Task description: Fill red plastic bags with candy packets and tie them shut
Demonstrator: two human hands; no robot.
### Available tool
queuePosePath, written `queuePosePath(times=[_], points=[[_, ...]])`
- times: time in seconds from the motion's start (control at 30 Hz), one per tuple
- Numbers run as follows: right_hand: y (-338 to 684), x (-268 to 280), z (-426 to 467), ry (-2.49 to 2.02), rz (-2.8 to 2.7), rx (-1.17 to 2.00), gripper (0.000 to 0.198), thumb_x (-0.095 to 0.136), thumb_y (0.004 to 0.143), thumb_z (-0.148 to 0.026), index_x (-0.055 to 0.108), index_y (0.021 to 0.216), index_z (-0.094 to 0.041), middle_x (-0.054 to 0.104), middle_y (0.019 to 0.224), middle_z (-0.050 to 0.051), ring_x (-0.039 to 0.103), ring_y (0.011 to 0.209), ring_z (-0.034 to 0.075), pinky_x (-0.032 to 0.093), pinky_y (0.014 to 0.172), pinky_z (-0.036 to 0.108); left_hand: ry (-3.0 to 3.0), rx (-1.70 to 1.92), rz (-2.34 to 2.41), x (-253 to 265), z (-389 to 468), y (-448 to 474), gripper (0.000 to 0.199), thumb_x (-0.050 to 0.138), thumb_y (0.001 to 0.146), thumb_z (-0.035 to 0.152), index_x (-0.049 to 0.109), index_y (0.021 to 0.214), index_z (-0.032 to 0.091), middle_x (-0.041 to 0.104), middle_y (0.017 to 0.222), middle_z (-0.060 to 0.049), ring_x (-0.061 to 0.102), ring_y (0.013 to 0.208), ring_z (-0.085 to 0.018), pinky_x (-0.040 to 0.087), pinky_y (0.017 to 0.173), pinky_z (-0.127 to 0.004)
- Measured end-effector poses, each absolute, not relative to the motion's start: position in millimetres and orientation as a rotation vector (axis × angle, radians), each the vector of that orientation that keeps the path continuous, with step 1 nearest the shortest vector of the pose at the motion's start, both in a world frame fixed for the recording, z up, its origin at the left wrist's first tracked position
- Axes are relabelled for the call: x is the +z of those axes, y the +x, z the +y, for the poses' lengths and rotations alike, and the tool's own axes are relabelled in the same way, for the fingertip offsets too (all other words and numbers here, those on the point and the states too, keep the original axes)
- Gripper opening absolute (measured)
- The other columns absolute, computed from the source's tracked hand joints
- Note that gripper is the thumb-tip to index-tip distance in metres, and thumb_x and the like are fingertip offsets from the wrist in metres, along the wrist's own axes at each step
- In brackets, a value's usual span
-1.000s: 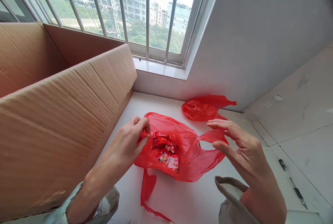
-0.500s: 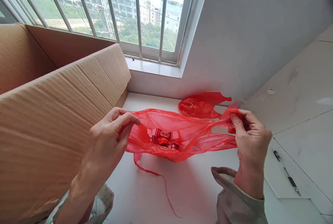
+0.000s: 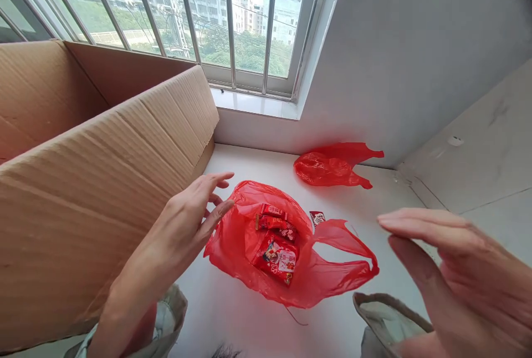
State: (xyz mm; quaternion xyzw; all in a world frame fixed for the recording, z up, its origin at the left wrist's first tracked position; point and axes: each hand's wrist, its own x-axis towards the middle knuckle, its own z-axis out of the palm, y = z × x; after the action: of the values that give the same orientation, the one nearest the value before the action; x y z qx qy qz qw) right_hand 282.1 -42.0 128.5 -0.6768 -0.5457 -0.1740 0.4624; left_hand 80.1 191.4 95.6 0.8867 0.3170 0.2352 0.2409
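A red plastic bag (image 3: 245,277) rests on the white surface with its mouth open upward. Inside lie several red candy packets (image 3: 276,258), the largest with a printed picture. My left hand (image 3: 195,208) is at the bag's left rim, fingers apart and gripping nothing; whether the thumb touches the plastic I cannot tell. To the right of the bag's handles, my right hand (image 3: 453,269) hovers apart from them, holding nothing, with a gap between thumb and fingers. A small dark red packet (image 3: 317,218) sits outside, just behind the handles.
A large open cardboard box (image 3: 137,164) fills the left side. Another red plastic bag (image 3: 332,165) lies against the wall at the back. A barred window (image 3: 249,31) is above the white table (image 3: 249,158).
Both hands have let go of the bag, which now sits lower with its mouth and contents showing. My right hand has moved right and nearer; the small packet outside has come into sight.
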Motion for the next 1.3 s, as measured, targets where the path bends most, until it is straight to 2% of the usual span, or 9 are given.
queuePosePath(times=[0.17,0.4,0.53,0.73,0.9,1.0,1.07,1.17,1.3], points=[[253.4,126.0,-18.1,-1.462,-1.704,-0.191,0.027,0.054,0.088,-0.002,0.067,0.102,-0.020,0.069,0.094,0.004,0.063,0.091,0.017,0.051,0.079,0.026,2.544,0.406,0.959,79.4,182.3,80.5,0.073,0.031,0.096,0.066,0.028,0.150,0.017,0.047,0.144,-0.017,0.055,0.122,-0.035,0.049,0.096,-0.049],[248.5,89.0,38.2,-2.087,-1.974,0.402,0.027,0.047,0.093,-0.006,0.069,0.103,-0.019,0.070,0.104,0.007,0.065,0.099,0.024,0.054,0.085,0.038,2.641,0.229,0.909,75.3,169.3,100.1,0.048,0.031,0.100,0.028,0.035,0.148,0.023,0.067,0.104,-0.008,0.063,0.085,-0.024,0.045,0.068,-0.032],[271.4,71.4,47.6,-2.533,-1.747,0.219,0.035,0.068,0.084,-0.015,0.065,0.118,-0.013,0.044,0.148,0.023,0.025,0.145,0.043,0.026,0.113,0.064,2.666,0.223,0.888,80.1,171.9,96.3,0.053,0.027,0.097,0.018,0.038,0.146,0.037,0.056,0.086,-0.001,0.055,0.064,-0.016,0.038,0.059,-0.027],[298.7,57.2,44.2,-2.605,-1.624,-0.123,0.075,0.085,0.067,-0.036,0.055,0.133,-0.017,0.008,0.163,0.022,-0.015,0.147,0.044,0.007,0.107,0.079,2.590,0.100,0.732,87.7,171.1,81.0,0.056,0.027,0.100,0.016,0.035,0.145,0.049,0.051,0.095,0.000,0.056,0.062,-0.009,0.044,0.063,-0.021],[288.3,57.9,38.9,-2.465,-1.762,-0.222,0.037,0.073,0.079,-0.018,0.062,0.114,-0.016,0.028,0.158,0.022,-0.002,0.149,0.045,0.015,0.107,0.078,2.604,0.236,0.617,80.8,163.1,76.9,0.042,0.039,0.097,0.017,0.059,0.129,0.037,0.057,0.114,-0.006,0.062,0.088,-0.020,0.052,0.074,-0.029],[268.6,63.1,41.6,-2.253,-1.887,-0.180,0.027,0.052,0.087,-0.003,0.064,0.107,-0.016,0.051,0.143,0.019,0.028,0.145,0.038,0.029,0.111,0.064,2.661,0.496,0.600,89.1,149.0,86.7,0.032,0.043,0.094,0.011,0.066,0.110,0.027,0.054,0.128,-0.009,0.056,0.110,-0.027,0.051,0.089,-0.038],[255.2,62.2,44.9,-2.094,-1.967,-0.012,0.028,0.046,0.088,0.001,0.064,0.100,-0.017,0.066,0.121,0.013,0.056,0.123,0.028,0.047,0.101,0.046,2.664,0.447,0.516,96.7,139.7,96.7,0.029,0.040,0.094,0.005,0.063,0.100,0.022,0.055,0.124,-0.009,0.057,0.106,-0.024,0.050,0.087,-0.036],[246.2,47.0,48.4,-2.105,-2.015,0.244,0.022,0.049,0.088,-0.001,0.062,0.084,-0.019,0.069,0.091,0.006,0.064,0.083,0.021,0.053,0.073,0.033,2.634,0.067,0.377,96.0,133.1,107.9,0.029,0.038,0.093,-0.003,0.058,0.091,0.017,0.061,0.103,-0.005,0.059,0.088,-0.019,0.049,0.075,-0.031],[259.1,14.7,49.5,-2.395,-1.932,0.351,0.024,0.058,0.085,-0.008,0.062,0.107,-0.016,0.068,0.103,0.013,0.066,0.090,0.027,0.051,0.075,0.038,2.760,-0.012,0.381,68.6,138.1,109.3,0.031,0.040,0.086,-0.006,0.060,0.094,0.017,0.064,0.099,-0.004,0.061,0.086,-0.022,0.046,0.078,-0.035]])
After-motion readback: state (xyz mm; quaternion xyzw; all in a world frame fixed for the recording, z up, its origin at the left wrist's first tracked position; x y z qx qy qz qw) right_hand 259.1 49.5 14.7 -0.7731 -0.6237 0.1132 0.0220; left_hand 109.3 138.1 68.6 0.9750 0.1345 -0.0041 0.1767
